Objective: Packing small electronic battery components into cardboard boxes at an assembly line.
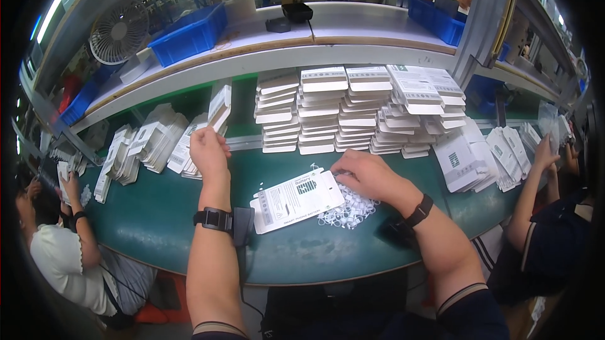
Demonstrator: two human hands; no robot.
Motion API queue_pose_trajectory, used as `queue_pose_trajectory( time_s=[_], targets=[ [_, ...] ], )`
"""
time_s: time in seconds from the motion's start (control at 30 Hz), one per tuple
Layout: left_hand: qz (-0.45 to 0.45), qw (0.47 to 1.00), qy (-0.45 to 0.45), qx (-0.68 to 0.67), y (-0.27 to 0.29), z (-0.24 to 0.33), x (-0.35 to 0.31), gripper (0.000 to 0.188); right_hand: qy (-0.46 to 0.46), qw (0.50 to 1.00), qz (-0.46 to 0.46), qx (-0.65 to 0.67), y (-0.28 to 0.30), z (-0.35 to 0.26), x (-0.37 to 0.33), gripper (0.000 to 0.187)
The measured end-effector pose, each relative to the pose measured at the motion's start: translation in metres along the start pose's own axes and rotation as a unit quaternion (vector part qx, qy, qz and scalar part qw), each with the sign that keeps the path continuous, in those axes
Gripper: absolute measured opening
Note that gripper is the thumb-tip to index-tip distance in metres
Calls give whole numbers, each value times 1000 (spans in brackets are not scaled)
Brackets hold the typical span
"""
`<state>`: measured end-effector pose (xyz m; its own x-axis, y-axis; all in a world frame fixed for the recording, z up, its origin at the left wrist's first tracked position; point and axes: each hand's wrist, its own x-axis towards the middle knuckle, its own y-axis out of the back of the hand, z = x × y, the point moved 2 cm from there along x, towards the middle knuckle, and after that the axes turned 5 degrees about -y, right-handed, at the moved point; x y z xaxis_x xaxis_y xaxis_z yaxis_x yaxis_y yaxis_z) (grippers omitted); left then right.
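Over a green worktable (157,214), the left hand (210,149) meets a white carton (219,105), the right hand (362,172) small white pieces (350,209); either grip cannot be told.

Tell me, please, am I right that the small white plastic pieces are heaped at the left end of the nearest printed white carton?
Not the left end: the head view shows the small white plastic pieces heaped at the right end of the nearest printed white carton.

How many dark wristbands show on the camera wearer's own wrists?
2: the left wristband sits behind the left hand, the right wristband behind the right hand. Both wrists are in view.
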<state>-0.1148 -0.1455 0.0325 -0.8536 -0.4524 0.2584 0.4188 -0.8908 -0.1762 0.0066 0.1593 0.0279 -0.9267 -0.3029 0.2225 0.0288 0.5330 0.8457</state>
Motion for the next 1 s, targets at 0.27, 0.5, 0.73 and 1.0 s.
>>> queue_pose_trajectory(
  time_s=[0.27, 0.5, 0.73, 1.0],
  targets=[
    [-22, 999, -41, 16, -27, 15, -2, 12, 11, 1000, 12, -2, 0, 5, -1, 18],
    [-177, 968, -120, 132, -69, 29, 21, 19, -4, 1000, 5, 7, -2, 1, 0, 19],
    [-210, 951, -199, 109, -63, 65, 1, 37, 8, 999, 38, 30, -7, 1, 3, 16],
    [41, 646, -696, 312, 42, 190, -153, 20, 11, 997, 68, 24, -3, 6, -6, 15]
  ],
)
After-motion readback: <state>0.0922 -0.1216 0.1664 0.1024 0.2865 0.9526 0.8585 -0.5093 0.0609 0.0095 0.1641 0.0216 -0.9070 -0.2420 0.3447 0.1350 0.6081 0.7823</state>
